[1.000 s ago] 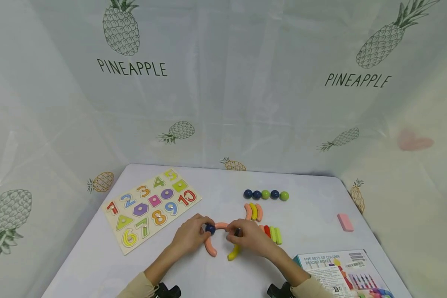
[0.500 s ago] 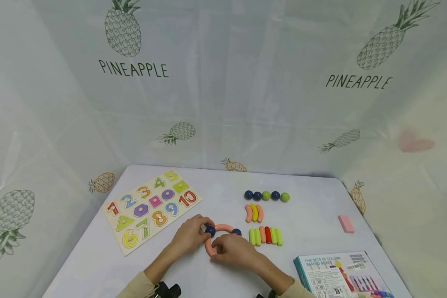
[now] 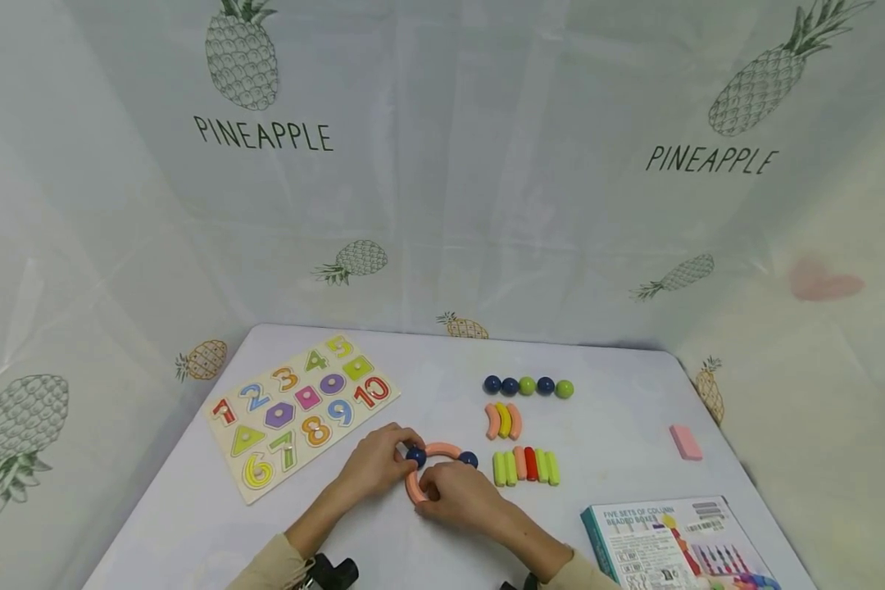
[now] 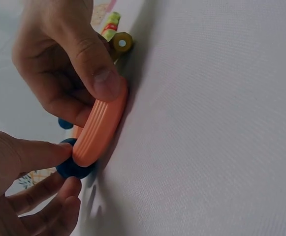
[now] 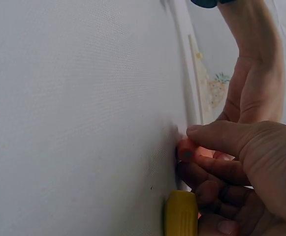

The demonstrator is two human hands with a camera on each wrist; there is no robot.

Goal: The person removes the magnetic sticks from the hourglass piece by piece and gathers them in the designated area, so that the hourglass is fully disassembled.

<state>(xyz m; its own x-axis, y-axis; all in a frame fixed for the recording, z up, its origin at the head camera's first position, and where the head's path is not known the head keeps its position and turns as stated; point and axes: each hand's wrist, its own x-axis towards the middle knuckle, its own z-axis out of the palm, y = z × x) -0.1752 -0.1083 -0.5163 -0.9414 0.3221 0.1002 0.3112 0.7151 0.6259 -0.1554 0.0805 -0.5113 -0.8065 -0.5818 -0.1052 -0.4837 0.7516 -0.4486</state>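
My left hand [image 3: 374,465] pinches a dark blue bead [image 3: 415,457] between thumb and fingers. In the left wrist view, a curved orange rod [image 4: 101,132] with a ribbed side meets this bead at one end. My right hand [image 3: 459,496] holds the rod's other end between thumb and fingers. A second orange arc [image 3: 442,450] runs from the held bead to another dark blue bead [image 3: 469,460], behind my right hand. A yellow piece [image 5: 180,216] lies beside my right fingers in the right wrist view; the head view hides it under that hand.
A number puzzle board [image 3: 302,418] lies at the left. To the right are a row of blue and green beads [image 3: 527,386], three curved rods [image 3: 503,420] and several straight rods [image 3: 531,466]. Farther right sit a pink block [image 3: 685,442] and a printed box [image 3: 671,541].
My right hand has moved left from the blue bead and yellow rod to the lower end of the orange rod. My left hand stays at its bead.
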